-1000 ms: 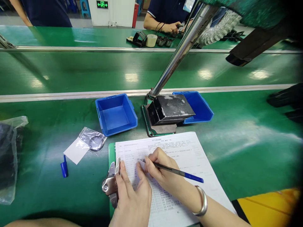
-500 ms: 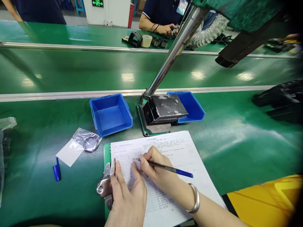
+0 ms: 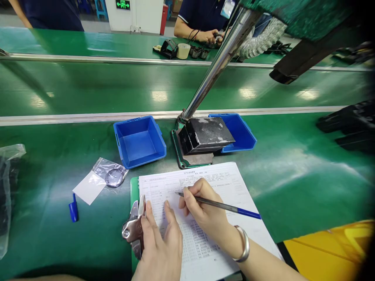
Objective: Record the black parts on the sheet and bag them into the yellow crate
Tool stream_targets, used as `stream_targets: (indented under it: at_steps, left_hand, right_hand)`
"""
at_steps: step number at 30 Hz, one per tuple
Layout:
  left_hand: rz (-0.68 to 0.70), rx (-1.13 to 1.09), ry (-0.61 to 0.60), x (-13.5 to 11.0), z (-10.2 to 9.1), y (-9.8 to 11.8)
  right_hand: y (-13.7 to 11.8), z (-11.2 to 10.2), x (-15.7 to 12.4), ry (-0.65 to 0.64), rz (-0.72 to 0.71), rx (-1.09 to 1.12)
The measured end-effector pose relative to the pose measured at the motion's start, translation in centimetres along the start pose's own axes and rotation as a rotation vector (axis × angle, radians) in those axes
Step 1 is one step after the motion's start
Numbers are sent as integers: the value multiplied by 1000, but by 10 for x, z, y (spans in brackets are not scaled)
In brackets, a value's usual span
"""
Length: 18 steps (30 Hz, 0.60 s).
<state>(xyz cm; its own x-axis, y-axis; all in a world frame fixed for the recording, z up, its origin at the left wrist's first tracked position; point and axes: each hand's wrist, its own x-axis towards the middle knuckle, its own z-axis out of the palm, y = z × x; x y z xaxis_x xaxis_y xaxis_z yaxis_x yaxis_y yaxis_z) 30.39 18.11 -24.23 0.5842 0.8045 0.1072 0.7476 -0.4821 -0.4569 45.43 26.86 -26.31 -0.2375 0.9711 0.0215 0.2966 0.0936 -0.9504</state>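
Far left: clear plastic bag (image 3: 6, 203), cut off by the frame. Then a small blue plastic pen cap (image 3: 74, 209), lying loose on the green bench (image 3: 43, 238), clip prong pointing away from the person. Just beyond it, a clear plastic pouch (image 3: 102, 167) with a dark ring-shaped coil (image 3: 115, 186) and a blank-looking white card (image 3: 89, 188). Green exit sign (image 3: 122, 4) up top – running figure, two arrows. Open blue plastic bin (image 3: 140, 144) on the bench past the pouch. Green clipboard (image 3: 134, 191) next, shiny metal clip (image 3: 134, 230) at its left edge. Left hand (image 3: 162, 244) lies spread on the white printed sheet (image 3: 234, 187), index finger beside the clip. Sheet has a heading, rows, columns – too small to read. Right hand (image 3: 209, 222) has a narrow pinch on a slim smoky-barrelled pen (image 3: 219, 204) over the sheet. Tip points left; long axis slants to the blue end at right, slightly nearer the person. Can't tell if the tip touches. No brand legible on the pen.
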Motion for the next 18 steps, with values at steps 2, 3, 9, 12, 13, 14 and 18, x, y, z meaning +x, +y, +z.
stream_targets:
  at_steps: [2,3,9,12,13,14,18]
  left_hand:
    - [54,54,21,-3,-2,-2]
    - [82,83,28,-4,-3,-3]
    - [141,50,172,1,8,3]
    - [62,-84,197,3,16,10]
    - [47,-99,200,3,17,12]
    - [34,-109,207,3,17,14]
    - [-13,-129,242,4,17,16]
  right_hand:
    - [-3,0,0,-5,1,74]
    - [-4,0,0,-19,5,95]
    - [-5,-4,-3,-138,48,49]
    - [-6,-5,-1,-146,-30,-117]
    - [-6,-5,-1,-135,-66,-162]
    - [-7,-5,0,-123,-99,-195]
    - [-8,-4,3,-105,-153,-254]
